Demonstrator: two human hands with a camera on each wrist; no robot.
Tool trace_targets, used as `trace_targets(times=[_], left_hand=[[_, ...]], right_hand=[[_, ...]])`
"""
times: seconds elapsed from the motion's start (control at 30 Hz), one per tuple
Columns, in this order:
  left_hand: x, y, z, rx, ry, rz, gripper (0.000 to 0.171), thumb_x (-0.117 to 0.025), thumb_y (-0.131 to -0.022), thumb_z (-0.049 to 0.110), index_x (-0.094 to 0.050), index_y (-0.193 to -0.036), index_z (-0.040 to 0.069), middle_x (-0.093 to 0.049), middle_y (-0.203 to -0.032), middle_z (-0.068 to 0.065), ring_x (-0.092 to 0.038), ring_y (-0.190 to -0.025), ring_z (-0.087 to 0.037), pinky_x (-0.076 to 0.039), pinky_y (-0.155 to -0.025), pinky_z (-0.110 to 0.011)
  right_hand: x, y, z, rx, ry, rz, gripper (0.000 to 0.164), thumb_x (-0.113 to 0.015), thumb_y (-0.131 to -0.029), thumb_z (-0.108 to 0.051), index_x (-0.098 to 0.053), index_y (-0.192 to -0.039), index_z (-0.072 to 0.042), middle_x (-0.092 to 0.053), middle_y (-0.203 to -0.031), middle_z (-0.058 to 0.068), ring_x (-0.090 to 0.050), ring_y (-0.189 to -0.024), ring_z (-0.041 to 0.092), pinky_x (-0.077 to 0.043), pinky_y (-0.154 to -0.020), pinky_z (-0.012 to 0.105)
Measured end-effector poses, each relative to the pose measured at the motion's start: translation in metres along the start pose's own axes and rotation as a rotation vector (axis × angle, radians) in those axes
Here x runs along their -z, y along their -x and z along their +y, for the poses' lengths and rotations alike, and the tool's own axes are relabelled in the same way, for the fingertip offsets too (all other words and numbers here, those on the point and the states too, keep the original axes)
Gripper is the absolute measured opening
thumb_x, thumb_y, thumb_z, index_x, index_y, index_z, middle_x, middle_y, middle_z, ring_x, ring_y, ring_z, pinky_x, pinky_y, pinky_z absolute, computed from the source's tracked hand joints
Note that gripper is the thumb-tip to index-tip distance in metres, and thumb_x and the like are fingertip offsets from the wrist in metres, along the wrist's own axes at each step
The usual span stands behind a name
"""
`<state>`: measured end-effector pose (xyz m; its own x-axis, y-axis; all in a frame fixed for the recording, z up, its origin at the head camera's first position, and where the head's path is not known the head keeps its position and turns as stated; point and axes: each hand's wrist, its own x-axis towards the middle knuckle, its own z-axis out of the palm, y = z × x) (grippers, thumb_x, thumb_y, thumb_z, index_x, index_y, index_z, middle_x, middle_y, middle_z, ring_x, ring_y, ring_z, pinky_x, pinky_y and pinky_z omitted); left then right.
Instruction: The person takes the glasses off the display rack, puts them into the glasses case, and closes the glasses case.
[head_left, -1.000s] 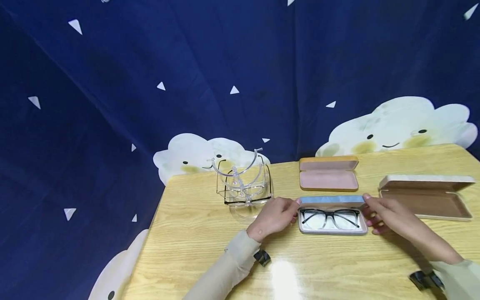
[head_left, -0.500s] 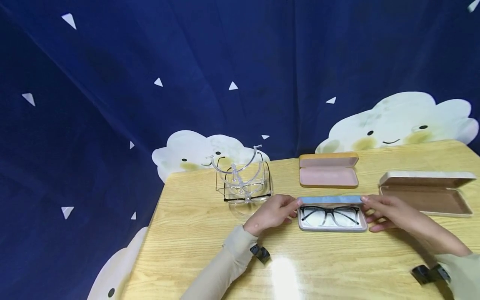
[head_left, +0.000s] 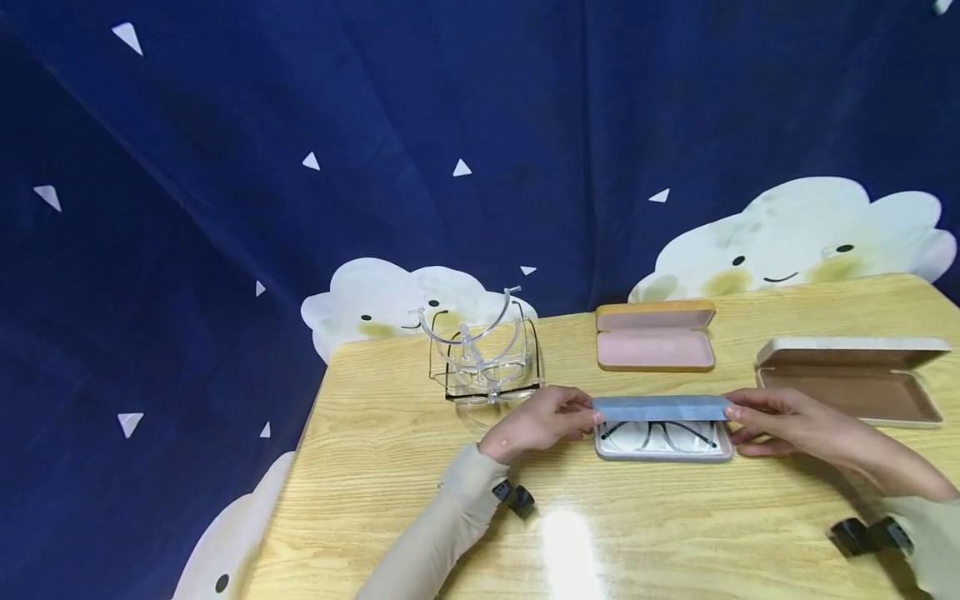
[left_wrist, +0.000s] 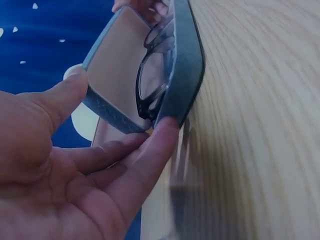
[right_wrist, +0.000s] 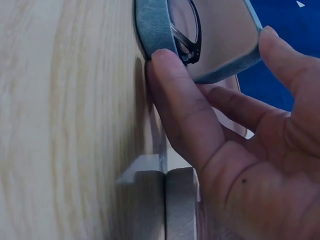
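A blue glasses case [head_left: 660, 408] lies on the table with its lid tilted partly down. Inside rests a pair of black-framed eyeglasses [head_left: 663, 433], their upper rims covered by the lid in the head view. My left hand [head_left: 543, 421] grips the case's left end, thumb at the lid's edge and fingers against the base and hinge side. At the opposite end my right hand [head_left: 787, 425] holds it the same way. The left wrist view shows the lid's pale lining and the eyeglasses [left_wrist: 155, 70] in the gap.
Behind stands an orange glasses case [head_left: 656, 354] with its lid up. A white, brown-lined case [head_left: 847, 392] is open at the right. To the left, a clear display stand [head_left: 480, 358] carries several eyeglasses. A dark blue curtain [head_left: 465, 83] hangs behind the table [head_left: 390, 467].
The blue case's lid has swung down toward me, covering more of the eyeglasses. Both thumbs have come forward with it. The camera view has shifted slightly.
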<state>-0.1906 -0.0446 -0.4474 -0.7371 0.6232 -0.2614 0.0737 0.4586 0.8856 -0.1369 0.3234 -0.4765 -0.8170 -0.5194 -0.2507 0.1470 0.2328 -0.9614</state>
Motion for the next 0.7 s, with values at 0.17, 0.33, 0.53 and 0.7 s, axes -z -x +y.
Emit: trace_targets(times=[0.17, 0.33, 0.53, 0.7], left_hand=[[0.0015, 0.0001, -0.0014, -0.014, -0.019, -0.002, 0.036, -0.068, -0.102, 0.026, -0.068, -0.125, -0.001, -0.075, -0.112, -0.012, -0.076, -0.097, -0.023, -0.063, -0.085, -0.029], [0.0024, 0.0001, -0.0036, -0.033, -0.034, 0.012, 0.033, -0.073, -0.1, 0.022, -0.07, -0.122, -0.001, -0.076, -0.111, -0.014, -0.071, -0.092, -0.014, -0.059, -0.079, -0.019], [0.0031, 0.0008, -0.0033, -0.062, -0.145, 0.027, 0.035, -0.075, -0.098, 0.026, -0.071, -0.123, 0.002, -0.076, -0.115, -0.012, -0.064, -0.091, 0.001, -0.053, -0.082, -0.012], [0.0013, 0.0003, -0.0026, -0.079, -0.169, 0.016, 0.036, -0.075, -0.098, 0.025, -0.071, -0.125, 0.001, -0.078, -0.117, -0.012, -0.069, -0.098, -0.002, -0.054, -0.086, -0.012]], right_hand=[[0.0012, 0.0002, -0.0013, 0.026, 0.009, -0.036, 0.06, -0.043, -0.113, -0.011, -0.016, -0.146, 0.032, -0.07, -0.12, -0.005, -0.073, -0.107, 0.009, -0.063, -0.092, 0.03], [0.0012, -0.0017, 0.0001, 0.057, -0.011, -0.061, 0.062, -0.045, -0.111, -0.007, -0.012, -0.144, 0.033, -0.068, -0.122, -0.016, -0.07, -0.11, 0.002, -0.062, -0.092, 0.029], [0.0001, -0.0018, 0.0018, 0.147, -0.043, -0.091, 0.059, -0.048, -0.108, 0.001, -0.012, -0.14, 0.036, -0.066, -0.128, -0.023, -0.069, -0.113, -0.002, -0.06, -0.094, 0.025], [-0.002, 0.0026, -0.0003, 0.195, 0.161, -0.023, 0.054, -0.051, -0.107, 0.0, -0.026, -0.139, 0.036, -0.066, -0.123, -0.031, -0.066, -0.11, -0.009, -0.06, -0.087, 0.017]])
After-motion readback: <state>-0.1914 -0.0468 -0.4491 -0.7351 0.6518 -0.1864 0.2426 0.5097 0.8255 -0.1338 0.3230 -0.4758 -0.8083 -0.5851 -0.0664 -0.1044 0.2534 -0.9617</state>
